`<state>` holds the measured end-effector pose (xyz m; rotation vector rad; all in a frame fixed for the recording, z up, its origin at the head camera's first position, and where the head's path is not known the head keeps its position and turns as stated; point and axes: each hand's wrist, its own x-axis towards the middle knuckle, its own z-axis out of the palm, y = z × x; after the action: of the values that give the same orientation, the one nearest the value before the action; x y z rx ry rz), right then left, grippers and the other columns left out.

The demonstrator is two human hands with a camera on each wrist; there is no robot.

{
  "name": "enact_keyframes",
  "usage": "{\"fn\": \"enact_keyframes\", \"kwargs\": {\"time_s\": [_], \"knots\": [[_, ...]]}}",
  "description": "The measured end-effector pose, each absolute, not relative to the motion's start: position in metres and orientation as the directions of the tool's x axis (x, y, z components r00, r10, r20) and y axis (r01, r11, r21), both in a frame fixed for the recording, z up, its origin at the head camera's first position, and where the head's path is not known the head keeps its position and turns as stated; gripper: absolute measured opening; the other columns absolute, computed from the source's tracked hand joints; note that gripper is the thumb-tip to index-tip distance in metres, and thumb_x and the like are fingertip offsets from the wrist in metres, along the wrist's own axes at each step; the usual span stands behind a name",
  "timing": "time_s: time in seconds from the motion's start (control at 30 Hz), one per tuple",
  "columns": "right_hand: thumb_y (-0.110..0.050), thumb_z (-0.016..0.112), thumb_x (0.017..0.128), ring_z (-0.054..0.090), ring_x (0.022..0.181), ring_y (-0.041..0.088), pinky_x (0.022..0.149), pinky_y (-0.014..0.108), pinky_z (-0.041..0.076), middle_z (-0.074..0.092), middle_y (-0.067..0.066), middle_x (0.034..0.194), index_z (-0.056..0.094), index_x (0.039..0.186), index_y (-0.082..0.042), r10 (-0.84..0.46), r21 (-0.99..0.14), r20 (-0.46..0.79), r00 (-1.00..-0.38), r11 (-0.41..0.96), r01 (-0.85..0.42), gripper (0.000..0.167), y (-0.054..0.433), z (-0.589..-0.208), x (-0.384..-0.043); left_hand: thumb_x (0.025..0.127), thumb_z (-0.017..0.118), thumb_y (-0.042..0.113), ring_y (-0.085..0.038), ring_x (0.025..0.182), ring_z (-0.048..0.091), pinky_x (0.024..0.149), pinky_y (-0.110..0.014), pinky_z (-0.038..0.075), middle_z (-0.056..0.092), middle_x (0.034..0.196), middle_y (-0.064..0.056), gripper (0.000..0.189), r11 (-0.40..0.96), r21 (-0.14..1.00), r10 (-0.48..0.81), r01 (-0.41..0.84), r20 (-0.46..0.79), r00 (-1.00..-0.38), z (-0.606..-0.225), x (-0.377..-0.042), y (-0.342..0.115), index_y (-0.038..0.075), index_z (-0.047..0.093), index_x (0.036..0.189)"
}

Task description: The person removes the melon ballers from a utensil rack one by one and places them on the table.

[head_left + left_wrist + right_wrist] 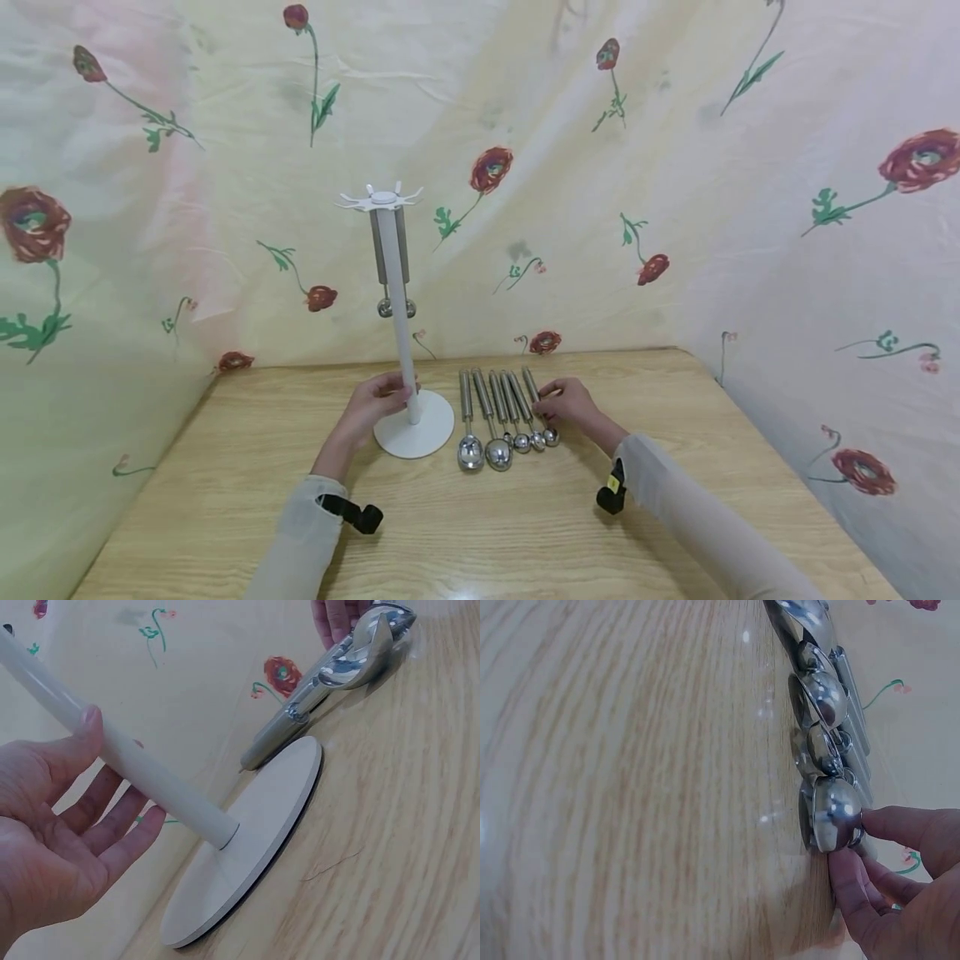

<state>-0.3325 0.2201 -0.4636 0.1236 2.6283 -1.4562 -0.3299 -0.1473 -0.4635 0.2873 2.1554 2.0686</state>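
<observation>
A white utensil stand [400,333] with a round base and a ring of hooks stands left of the middle. My left hand [375,408] holds its pole low down, thumb on one side and fingers on the other, as the left wrist view shows. Two steel scoops [406,308] hang from the hooks. Right of the base, several steel scoops [483,392] lie in a row, handles pointing away, bowls nearer. My right hand [570,404] pinches the rightmost small scoop [551,437] near its neck; in the right wrist view its rounded bowl [836,814] faces up.
The wooden table [465,542] reaches back to a cloth backdrop [570,192] with printed flowers, which also hangs at both sides. A black wrist camera [367,518] is strapped to the left sleeve, another camera [611,498] to the right.
</observation>
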Motion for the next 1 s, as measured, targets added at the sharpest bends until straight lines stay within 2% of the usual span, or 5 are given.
{"fn": "enact_keyframes", "kwargs": {"time_s": [0.13, 0.5, 0.73, 0.83, 1.0], "knots": [[-0.008, 0.075, 0.091, 0.07, 0.07, 0.018, 0.063, 0.031, 0.064, 0.072, 0.021, 0.096, 0.064, 0.12, 0.01, -0.007, -0.837, -0.17, -0.985, 0.53, 0.14, 0.037, 0.222, -0.461, -0.332, 0.1, 0.064, 0.007, -0.008, 0.099, 0.067, 0.104, -0.041, 0.057, 0.073, 0.108, -0.001, 0.036, 0.018, 0.998, 0.173, 0.053, 0.049, -0.984, -0.464, -0.33, -0.14, -0.008, 0.06, 0.133], [-0.011, 0.074, 0.092, 0.07, 0.077, 0.022, 0.069, 0.035, 0.065, 0.072, 0.02, 0.098, 0.063, 0.125, 0.01, -0.038, -0.817, -0.145, -0.989, 0.568, 0.098, 0.041, 0.223, -0.45, -0.337, 0.1, 0.061, 0.003, -0.011, 0.1, 0.067, 0.104, -0.044, 0.058, 0.073, 0.109, -0.008, 0.03, 0.027, 0.999, 0.088, 0.03, 0.027, -0.996, -0.463, -0.328, -0.131, -0.008, 0.062, 0.128], [-0.013, 0.072, 0.094, 0.071, 0.095, 0.037, 0.08, 0.043, 0.065, 0.068, 0.026, 0.114, 0.061, 0.129, 0.008, -0.047, -0.822, -0.137, -0.989, 0.563, 0.088, 0.043, 0.218, -0.434, -0.342, 0.103, 0.057, 0.005, -0.012, 0.105, 0.067, 0.106, -0.046, 0.055, 0.074, 0.113, -0.011, 0.031, 0.038, 0.998, 0.137, 0.043, 0.037, -0.99, -0.462, -0.328, -0.138, -0.009, 0.06, 0.131], [-0.015, 0.07, 0.096, 0.069, 0.101, 0.041, 0.085, 0.047, 0.064, 0.068, 0.026, 0.116, 0.061, 0.13, 0.008, -0.089, -0.812, -0.106, -0.99, 0.583, 0.035, 0.042, 0.213, -0.424, -0.345, 0.103, 0.057, 0.006, -0.012, 0.105, 0.067, 0.108, -0.047, 0.054, 0.075, 0.111, -0.007, 0.03, 0.038, 0.998, 0.161, 0.042, 0.035, -0.986, -0.462, -0.329, -0.141, -0.007, 0.062, 0.129], [-0.016, 0.07, 0.096, 0.068, 0.1, 0.041, 0.087, 0.05, 0.063, 0.069, 0.02, 0.106, 0.063, 0.126, 0.007, -0.198, -0.814, -0.017, -0.98, 0.572, -0.102, 0.038, 0.2, -0.401, -0.351, 0.104, 0.054, 0.006, -0.01, 0.105, 0.066, 0.11, -0.049, 0.052, 0.075, 0.107, -0.001, 0.029, 0.029, 0.999, 0.19, 0.034, 0.028, -0.981, -0.462, -0.331, -0.145, -0.006, 0.062, 0.13]]}}
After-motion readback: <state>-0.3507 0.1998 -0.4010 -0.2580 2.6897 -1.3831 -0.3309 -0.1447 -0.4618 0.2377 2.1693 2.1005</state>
